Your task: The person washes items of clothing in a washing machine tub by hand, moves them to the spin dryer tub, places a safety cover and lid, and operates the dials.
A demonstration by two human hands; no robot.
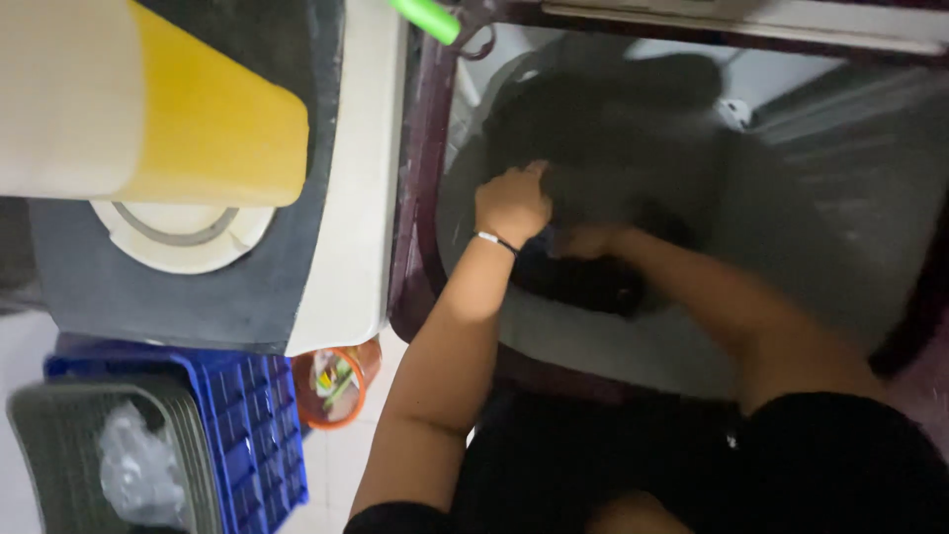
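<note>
Both my arms reach down into the open tub [692, 346] of a top-loading washing machine. My left hand [512, 203] is closed on a bundle of dark wet cloth [613, 138] at the tub's upper left. A thin bracelet circles that wrist. My right hand [583, 242] is pushed in under the same dark cloth and is mostly hidden by it; only its back and wrist show.
The machine's maroon rim [420, 198] frames the tub. Left of it are a white and grey lid panel [346, 198], a yellow and cream container [148, 104], a blue crate [257, 425], a grey basket [79, 455] and an orange cup [336, 381]. A green handle [425, 18] lies at top.
</note>
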